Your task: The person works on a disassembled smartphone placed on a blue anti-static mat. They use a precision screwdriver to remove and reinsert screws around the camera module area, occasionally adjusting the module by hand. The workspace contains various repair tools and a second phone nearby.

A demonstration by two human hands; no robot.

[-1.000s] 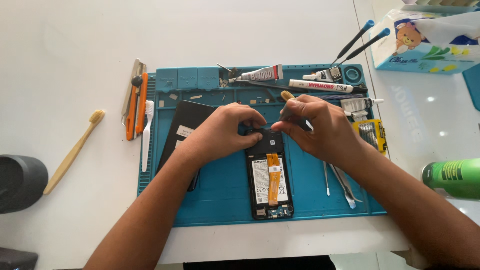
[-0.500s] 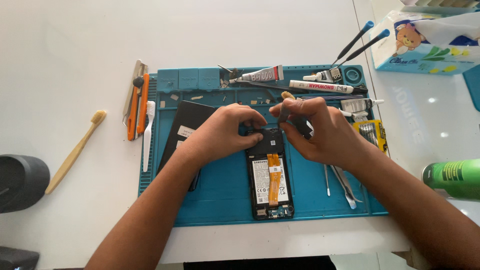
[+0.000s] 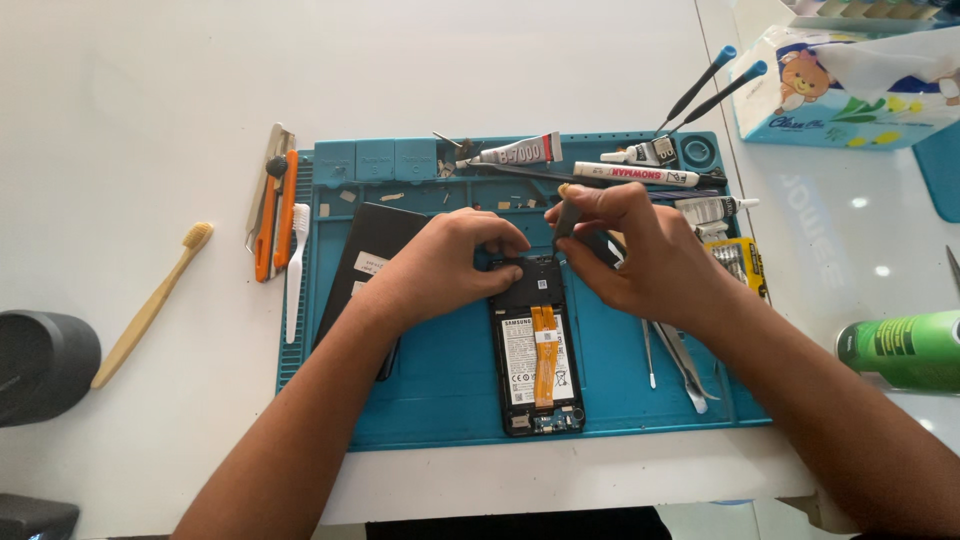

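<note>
- I judged the step as work on the top end of the opened phone (image 3: 537,365), which lay back-off on the blue ribbed repair mat (image 3: 440,400).
- My left hand (image 3: 445,265) pressed fingertips on the phone's upper edge, its grip narrow, holding nothing.
- My right hand (image 3: 640,260) pinched a slim grey pry tool (image 3: 566,215).
- Next move called for gentle, steady leverage near the glossy orange flex ribbon (image 3: 543,350).

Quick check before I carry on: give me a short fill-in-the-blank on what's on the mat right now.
1. The opened phone lies on a ___ work mat.
2. The right hand grips a slim ___ over the phone's top end.
3. The left hand rests on the phone's ___ end.
4. The bamboo toothbrush lies ___ the mat.

Missing words: blue; tool; top; off
</note>
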